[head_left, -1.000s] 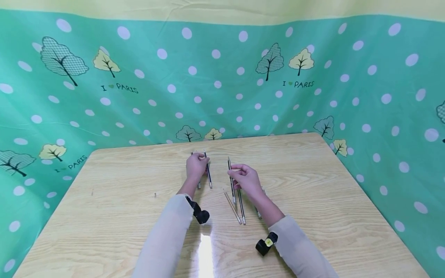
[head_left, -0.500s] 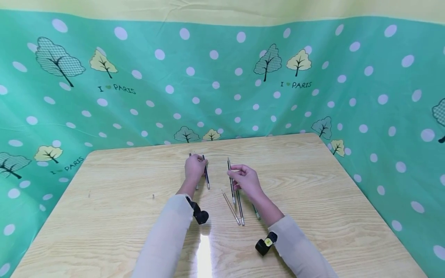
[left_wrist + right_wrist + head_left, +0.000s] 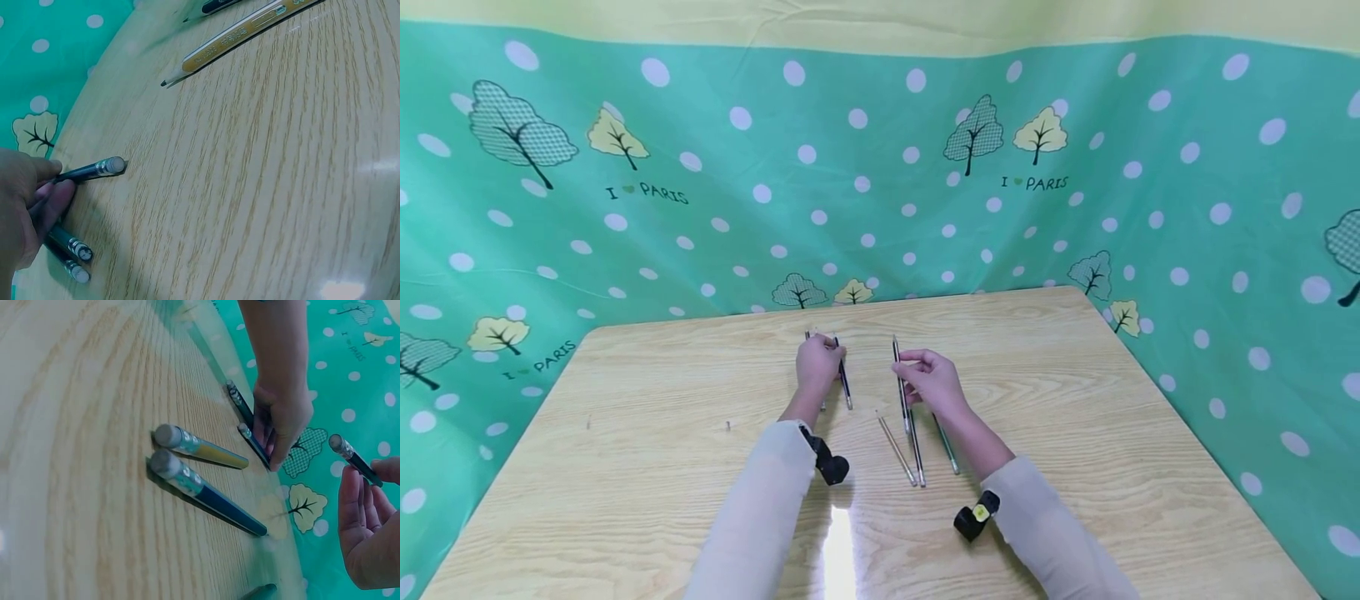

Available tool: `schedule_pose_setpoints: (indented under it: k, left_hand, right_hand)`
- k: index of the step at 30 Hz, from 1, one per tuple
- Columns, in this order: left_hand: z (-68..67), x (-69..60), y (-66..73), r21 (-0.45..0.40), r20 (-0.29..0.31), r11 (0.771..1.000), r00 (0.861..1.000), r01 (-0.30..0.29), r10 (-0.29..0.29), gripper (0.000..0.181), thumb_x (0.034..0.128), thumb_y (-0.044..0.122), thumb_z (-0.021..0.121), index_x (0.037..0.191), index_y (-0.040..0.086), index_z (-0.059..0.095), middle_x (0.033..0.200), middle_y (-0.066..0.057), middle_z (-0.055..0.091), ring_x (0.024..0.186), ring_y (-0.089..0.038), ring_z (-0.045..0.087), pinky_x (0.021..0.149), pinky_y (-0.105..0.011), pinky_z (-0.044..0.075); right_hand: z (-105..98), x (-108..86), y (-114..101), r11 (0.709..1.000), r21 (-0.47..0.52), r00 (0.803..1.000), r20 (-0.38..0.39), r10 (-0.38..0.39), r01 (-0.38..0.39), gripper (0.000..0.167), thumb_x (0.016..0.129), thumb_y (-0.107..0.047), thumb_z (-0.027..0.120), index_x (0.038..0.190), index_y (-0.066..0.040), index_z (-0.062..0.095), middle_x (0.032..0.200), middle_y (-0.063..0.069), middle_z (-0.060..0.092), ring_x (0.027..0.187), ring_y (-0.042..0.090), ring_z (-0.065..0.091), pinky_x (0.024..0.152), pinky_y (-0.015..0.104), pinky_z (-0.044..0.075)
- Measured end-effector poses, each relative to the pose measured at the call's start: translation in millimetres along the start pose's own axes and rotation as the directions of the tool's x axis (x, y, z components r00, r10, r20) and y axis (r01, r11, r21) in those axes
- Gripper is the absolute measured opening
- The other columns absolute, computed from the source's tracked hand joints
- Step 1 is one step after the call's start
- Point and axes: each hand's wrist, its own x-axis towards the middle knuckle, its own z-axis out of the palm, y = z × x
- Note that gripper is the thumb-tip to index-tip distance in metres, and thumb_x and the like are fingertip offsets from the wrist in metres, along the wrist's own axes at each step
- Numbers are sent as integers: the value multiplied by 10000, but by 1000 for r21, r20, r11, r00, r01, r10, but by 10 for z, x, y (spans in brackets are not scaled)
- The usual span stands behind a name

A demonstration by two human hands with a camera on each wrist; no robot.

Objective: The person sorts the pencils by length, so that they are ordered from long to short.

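My left hand pinches a dark pencil near the far side of the table. Two more dark pencils lie side by side under that hand, eraser ends showing. To the right, my right hand holds a dark striped pencil between thumb and fingers, raised off the table, tip pointing away and eraser end toward me. Below it on the wood lie a yellow-gold pencil and a dark striped pencil. A green pencil lies beside my right forearm, partly hidden.
The light wooden table ends at a green dotted curtain behind and on the sides. A tiny mark or scrap is on the left half. Black wrist cameras sit on both sleeves.
My right hand has risen slightly with its pencil, and more of the green pencil shows beside the forearm. My left hand stays nearly in place. The head view has shifted a little.
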Motion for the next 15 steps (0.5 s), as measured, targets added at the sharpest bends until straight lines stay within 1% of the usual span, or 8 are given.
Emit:
schedule_pose_setpoints:
  k: [5, 8, 15]
  left_hand:
    - [1, -5, -4, 17, -7, 1000, 1000, -4, 4, 237, 894, 154, 606, 1077, 5, 623, 1005, -160, 661, 498, -101, 582, 462, -199, 532]
    - [-1, -6, -3, 21, -3, 1000, 1000, 0, 1, 244, 896, 158, 603, 1086, 6, 624, 1009, -160, 658, 505, -104, 589, 465, -199, 533]
    - [-1, 20, -7, 28, 11, 999, 1000, 15, -15, 275, 873, 166, 643, 1105, 17, 628, 1001, -147, 660, 540, -119, 613, 490, -198, 545]
  right_hand:
    - [-10, 37, -9, 1000, -12, 1000, -4, -4, 4, 325, 845, -179, 692, 1139, -63, 617, 747, -17, 572, 575, 119, 556, 530, 266, 554]
    - [-11, 61, -7, 1000, -20, 1000, -18, -2, 2, 291, 842, -174, 692, 1111, -84, 629, 745, -14, 566, 572, 117, 552, 512, 235, 540]
    - [-27, 138, -13, 1000, -24, 1000, -20, 7, -8, 300, 846, -188, 692, 1120, -85, 624, 753, -15, 557, 573, 109, 548, 492, 210, 520]
